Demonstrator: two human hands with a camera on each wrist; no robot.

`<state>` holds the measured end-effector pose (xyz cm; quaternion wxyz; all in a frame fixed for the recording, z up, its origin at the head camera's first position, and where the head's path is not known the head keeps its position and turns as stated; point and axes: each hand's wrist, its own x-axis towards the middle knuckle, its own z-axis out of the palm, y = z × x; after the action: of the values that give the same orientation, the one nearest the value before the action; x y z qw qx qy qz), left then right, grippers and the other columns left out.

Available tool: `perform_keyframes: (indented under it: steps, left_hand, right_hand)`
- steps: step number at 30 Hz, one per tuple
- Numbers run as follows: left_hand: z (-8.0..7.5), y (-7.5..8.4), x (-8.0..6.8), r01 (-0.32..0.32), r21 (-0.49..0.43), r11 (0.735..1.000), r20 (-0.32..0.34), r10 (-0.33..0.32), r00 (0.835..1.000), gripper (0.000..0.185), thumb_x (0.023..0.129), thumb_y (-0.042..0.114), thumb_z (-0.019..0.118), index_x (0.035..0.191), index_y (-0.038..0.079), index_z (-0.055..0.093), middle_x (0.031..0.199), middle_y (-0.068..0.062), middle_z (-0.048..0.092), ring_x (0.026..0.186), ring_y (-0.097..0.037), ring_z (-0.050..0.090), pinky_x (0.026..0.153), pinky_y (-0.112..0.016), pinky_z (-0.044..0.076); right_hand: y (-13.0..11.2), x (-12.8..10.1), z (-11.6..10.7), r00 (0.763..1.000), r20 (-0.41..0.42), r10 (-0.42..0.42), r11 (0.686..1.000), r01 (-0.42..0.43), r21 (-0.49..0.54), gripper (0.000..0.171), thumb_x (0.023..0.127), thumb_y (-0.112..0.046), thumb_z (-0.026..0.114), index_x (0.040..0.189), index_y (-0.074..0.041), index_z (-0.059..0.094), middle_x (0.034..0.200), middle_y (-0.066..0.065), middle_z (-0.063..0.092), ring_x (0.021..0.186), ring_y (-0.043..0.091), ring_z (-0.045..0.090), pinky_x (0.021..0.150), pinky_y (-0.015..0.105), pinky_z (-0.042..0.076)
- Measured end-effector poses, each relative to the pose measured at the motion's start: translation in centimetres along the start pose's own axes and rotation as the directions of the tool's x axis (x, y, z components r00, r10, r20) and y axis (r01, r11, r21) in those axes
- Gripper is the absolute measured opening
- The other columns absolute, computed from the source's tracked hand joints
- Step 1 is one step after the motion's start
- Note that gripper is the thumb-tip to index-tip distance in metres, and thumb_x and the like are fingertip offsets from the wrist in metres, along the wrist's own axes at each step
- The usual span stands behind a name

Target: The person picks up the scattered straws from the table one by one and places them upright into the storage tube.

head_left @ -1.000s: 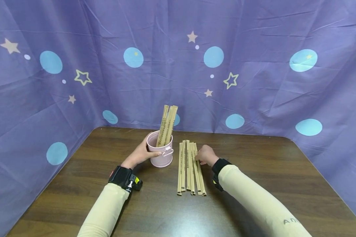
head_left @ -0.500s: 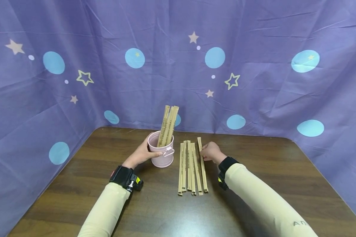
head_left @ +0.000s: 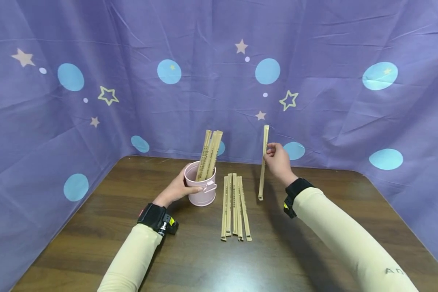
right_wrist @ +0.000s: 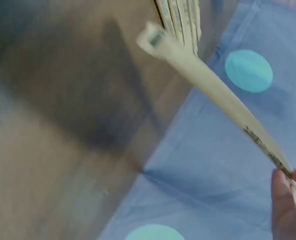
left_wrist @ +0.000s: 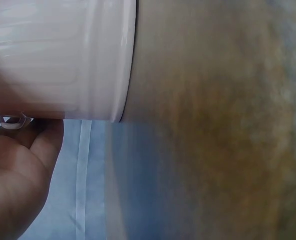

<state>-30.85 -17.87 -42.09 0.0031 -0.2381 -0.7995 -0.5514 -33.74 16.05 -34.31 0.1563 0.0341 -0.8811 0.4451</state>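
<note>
A pink bucket [head_left: 200,190] stands on the brown table [head_left: 204,259] with several paper-wrapped chopstick packets [head_left: 209,155] upright in it. My left hand [head_left: 177,188] grips the bucket's side; in the left wrist view the bucket wall [left_wrist: 62,60] fills the top left above my palm [left_wrist: 17,175]. My right hand [head_left: 277,158] is raised above the table and pinches one wrapped packet [head_left: 263,162] near its top, holding it nearly upright. In the right wrist view that packet [right_wrist: 213,90] runs diagonally from my fingertips [right_wrist: 288,200]. Several more packets [head_left: 235,207] lie side by side on the table.
A purple cloth with blue dots and stars [head_left: 314,81] hangs behind and along both sides of the table. Bare table surface lies in front of the packets and to the right of my right arm [head_left: 343,239].
My right hand has picked one packet off the right side of the row and lifted it up and to the right, turning it upright. My left hand stays on the bucket.
</note>
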Motion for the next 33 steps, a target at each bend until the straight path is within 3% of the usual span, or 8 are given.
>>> perform_keyframes:
  steps: [5, 11, 14, 20, 26, 33]
  left_hand:
    - [-0.1, -0.1, -0.1, 0.001, 0.002, 1.0, -0.004, -0.001, 1.0, 0.091, 0.082, -0.001, 0.081, 0.157, 0.005, 0.031, 0.153, -0.024, 0.048, 0.14, -0.041, 0.047, 0.122, -0.056, 0.034]
    - [-0.1, -0.1, -0.3, 0.011, 0.001, 1.0, -0.011, -0.011, 1.0, 0.092, 0.081, -0.002, 0.081, 0.158, 0.006, 0.031, 0.154, -0.024, 0.048, 0.141, -0.04, 0.046, 0.123, -0.055, 0.032]
    - [0.0, 0.0, -0.2, 0.003, 0.008, 1.0, -0.004, -0.003, 1.0, 0.092, 0.081, -0.001, 0.081, 0.158, 0.005, 0.031, 0.154, -0.024, 0.047, 0.141, -0.039, 0.047, 0.122, -0.053, 0.033]
    - [-0.1, 0.1, 0.0, -0.01, 0.013, 1.0, 0.006, 0.01, 1.0, 0.091, 0.082, -0.001, 0.08, 0.158, 0.004, 0.029, 0.153, -0.025, 0.047, 0.14, -0.04, 0.047, 0.121, -0.054, 0.035]
    - [-0.2, 0.1, 0.1, -0.006, -0.001, 1.0, 0.005, 0.006, 1.0, 0.091, 0.082, -0.003, 0.08, 0.158, 0.004, 0.029, 0.153, -0.026, 0.046, 0.14, -0.043, 0.046, 0.122, -0.057, 0.033]
    - [0.0, 0.1, 0.1, 0.02, 0.015, 1.0, 0.003, -0.02, 1.0, 0.093, 0.082, -0.001, 0.081, 0.158, 0.006, 0.029, 0.154, -0.025, 0.047, 0.14, -0.04, 0.047, 0.121, -0.054, 0.034]
  right_hand:
    - [-1.0, 1.0, -1.0, 0.99, -0.135, -0.048, 0.996, 0.057, 0.064, 0.043, 0.096, 0.004, 0.047, 0.139, 0.012, 0.047, 0.117, 0.028, 0.058, 0.112, 0.041, 0.06, 0.094, 0.04, 0.049]
    - [-1.9, 1.9, -1.8, 0.963, -0.264, -0.055, 0.987, 0.092, 0.131, 0.044, 0.095, 0.005, 0.049, 0.138, 0.011, 0.049, 0.118, 0.028, 0.059, 0.112, 0.04, 0.061, 0.095, 0.035, 0.047]
    - [-2.0, 2.1, -2.2, 0.961, -0.275, -0.041, 0.987, 0.082, 0.138, 0.045, 0.094, 0.005, 0.05, 0.139, 0.009, 0.049, 0.119, 0.027, 0.06, 0.112, 0.038, 0.061, 0.093, 0.03, 0.044]
    - [-2.6, 2.2, -2.4, 0.961, -0.273, -0.037, 0.987, 0.077, 0.14, 0.045, 0.095, 0.005, 0.052, 0.139, 0.009, 0.049, 0.12, 0.029, 0.06, 0.112, 0.04, 0.061, 0.099, 0.04, 0.048]
    - [-5.2, 2.4, -1.6, 0.958, -0.279, -0.062, 0.976, 0.117, 0.186, 0.042, 0.096, 0.005, 0.054, 0.138, 0.009, 0.05, 0.118, 0.028, 0.06, 0.112, 0.039, 0.061, 0.102, 0.044, 0.05]
    - [-8.8, 2.3, 0.1, 0.964, -0.255, -0.071, 0.952, 0.142, 0.273, 0.042, 0.097, 0.004, 0.057, 0.138, 0.005, 0.052, 0.118, 0.023, 0.061, 0.111, 0.036, 0.061, 0.099, 0.04, 0.051]
